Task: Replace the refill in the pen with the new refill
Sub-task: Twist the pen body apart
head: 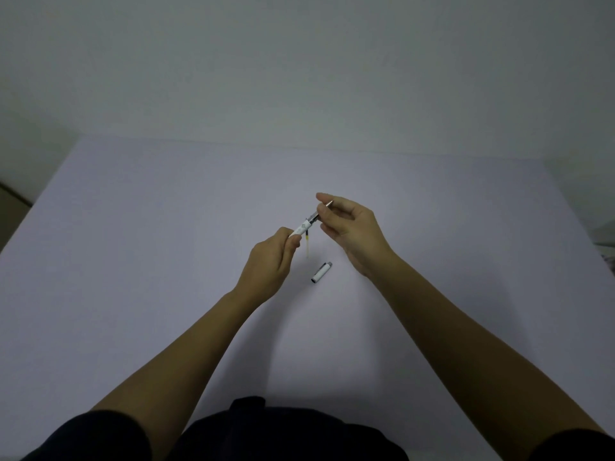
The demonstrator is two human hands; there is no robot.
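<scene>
Both of my hands share one slanted line: my left hand point(271, 257) pinches the white pen barrel point(298, 230) at its lower end, my right hand point(346, 224) grips the metal tip piece point(322, 210) up-right, while a yellowish refill point(307, 245) lies just beneath.

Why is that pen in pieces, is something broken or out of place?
Nothing looks damaged. The left hand holds the white pen barrel, the right hand grips the metal tip end. The pen cap lies loose on the table, and a thin yellowish refill beside the left hand.
</scene>
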